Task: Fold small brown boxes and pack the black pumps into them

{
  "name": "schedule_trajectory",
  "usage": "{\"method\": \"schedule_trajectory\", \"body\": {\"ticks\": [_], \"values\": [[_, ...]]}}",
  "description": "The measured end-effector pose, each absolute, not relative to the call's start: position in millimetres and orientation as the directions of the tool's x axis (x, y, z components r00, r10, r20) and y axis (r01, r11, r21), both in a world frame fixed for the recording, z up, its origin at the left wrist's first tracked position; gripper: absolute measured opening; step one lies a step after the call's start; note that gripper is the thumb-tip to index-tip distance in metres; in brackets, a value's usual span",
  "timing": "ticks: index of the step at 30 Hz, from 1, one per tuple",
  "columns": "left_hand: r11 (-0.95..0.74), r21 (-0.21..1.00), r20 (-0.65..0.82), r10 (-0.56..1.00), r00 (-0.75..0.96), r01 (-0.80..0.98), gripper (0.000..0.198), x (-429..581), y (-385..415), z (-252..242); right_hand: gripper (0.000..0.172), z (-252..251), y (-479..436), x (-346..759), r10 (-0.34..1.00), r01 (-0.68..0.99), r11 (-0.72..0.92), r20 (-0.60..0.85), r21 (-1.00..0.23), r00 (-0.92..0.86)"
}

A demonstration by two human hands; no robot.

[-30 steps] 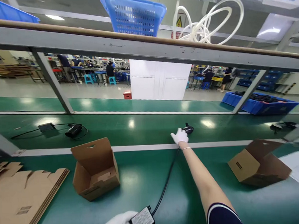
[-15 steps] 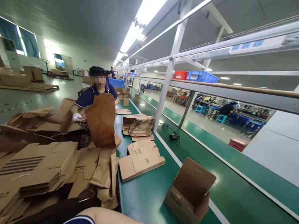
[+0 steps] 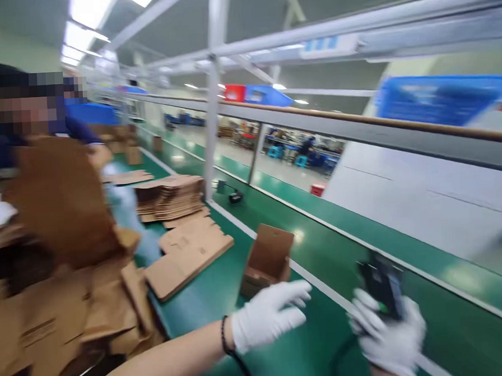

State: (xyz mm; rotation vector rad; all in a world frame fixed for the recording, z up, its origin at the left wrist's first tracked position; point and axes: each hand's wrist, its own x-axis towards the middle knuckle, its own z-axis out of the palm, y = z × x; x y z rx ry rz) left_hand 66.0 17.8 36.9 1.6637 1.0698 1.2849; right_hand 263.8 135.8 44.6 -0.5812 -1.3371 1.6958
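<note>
My left hand (image 3: 270,315), in a white glove, reaches over the green bench with its fingers stretched out and nothing in them. Just beyond its fingers stands an open brown cardboard box (image 3: 266,257), its lid flap raised. On the right, my gloved right hand (image 3: 391,335) is closed around a dark, blocky device (image 3: 383,285) with a small green spot. Motion blur hides its exact kind. A black cable (image 3: 240,369) runs below my left wrist, and a dark cord curves near my right hand.
Flattened cartons (image 3: 191,247) lie in stacks on the bench (image 3: 223,307). At the left, a person (image 3: 75,124) stands behind brown paper (image 3: 62,203) and more cardboard. A metal post (image 3: 211,100) and rail rise along the bench. A small black object (image 3: 236,197) rests behind the post.
The view has swung right, so the box and co-worker appear further left. Both my gloved hands have come into view, the right one with the dark device.
</note>
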Motion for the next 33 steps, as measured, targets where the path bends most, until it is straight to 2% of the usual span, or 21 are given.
{"method": "schedule_trajectory", "body": {"ticks": [2, 3, 5, 6, 8, 10, 12, 14, 16, 17, 19, 22, 25, 27, 29, 31, 33], "values": [[-0.263, 0.964, 0.262, 0.965, 0.029, 0.03, 0.062, 60, 17, 45, 0.051, 48, 111, 275, 0.892, -0.544, -0.144, 0.129, -0.827, -0.433], [-0.22, 0.975, 0.22, 0.975, -0.007, -0.03, 0.064, 57, 18, 47, 0.05, 49, 102, 272, 0.882, -0.634, -0.232, 0.115, -0.738, -0.457], [-0.17, 0.976, 0.166, 0.985, -0.046, -0.132, 0.074, 56, 17, 48, 0.054, 51, 89, 253, 0.829, -0.687, -0.35, 0.131, -0.637, -0.543], [-0.166, 0.968, 0.16, 0.986, -0.045, -0.188, 0.082, 58, 14, 49, 0.058, 51, 83, 241, 0.801, -0.667, -0.371, 0.142, -0.646, -0.582], [-0.174, 0.935, 0.174, 0.984, -0.027, -0.308, 0.096, 66, 6, 52, 0.063, 47, 72, 218, 0.787, -0.597, -0.282, 0.175, -0.751, -0.592], [-0.186, 0.885, 0.174, 0.982, -0.067, -0.427, 0.091, 75, 1, 57, 0.064, 41, 60, 202, 0.794, -0.455, -0.04, 0.248, -0.889, -0.555], [-0.201, 0.82, 0.145, 0.979, -0.146, -0.536, 0.07, 76, -2, 59, 0.077, 38, 51, 195, 0.759, -0.219, 0.25, 0.331, -0.943, -0.561], [-0.243, 0.745, 0.147, 0.968, -0.202, -0.622, 0.058, 65, -1, 55, 0.084, 40, 44, 197, 0.711, 0.103, 0.446, 0.282, -0.889, -0.644], [-0.298, 0.69, 0.217, 0.955, -0.204, -0.66, 0.061, 44, 2, 45, 0.066, 48, 40, 205, 0.692, 0.387, 0.558, 0.155, -0.735, -0.705], [-0.328, 0.685, 0.27, 0.944, -0.192, -0.65, 0.064, 32, 3, 40, 0.052, 54, 39, 211, 0.684, 0.466, 0.604, 0.121, -0.646, -0.719], [-0.376, 0.724, 0.38, 0.917, -0.12, -0.579, 0.071, 10, 4, 29, 0.028, 66, 36, 225, 0.644, 0.484, 0.707, 0.186, -0.516, -0.742], [-0.375, 0.847, 0.432, 0.899, 0.076, -0.377, 0.084, -8, 1, 18, 0.021, 89, 29, 245, 0.492, 0.366, 0.861, 0.399, -0.352, -0.774], [-0.315, 0.938, 0.34, 0.915, 0.215, -0.145, 0.087, -3, -4, 17, 0.018, 115, 21, 254, 0.314, 0.231, 0.946, 0.476, -0.225, -0.822], [-0.292, 0.955, 0.269, 0.929, 0.253, 0.058, 0.086, 6, -6, 19, 0.018, 128, 21, 250, 0.249, 0.148, 0.959, 0.469, -0.241, -0.847], [-0.267, 0.932, 0.185, 0.931, 0.313, 0.243, 0.081, 17, -5, 23, 0.016, 133, 28, 238, 0.237, 0.095, 0.938, 0.416, -0.334, -0.878], [-0.271, 0.91, 0.108, 0.886, 0.451, 0.314, 0.065, 26, -3, 26, 0.011, 128, 42, 221, 0.302, 0.12, 0.871, 0.324, -0.477, -0.897], [-0.336, 0.895, 0.098, 0.789, 0.606, 0.293, 0.043, 34, -1, 27, 0.014, 115, 59, 205, 0.429, 0.212, 0.741, 0.206, -0.638, -0.879]]}}
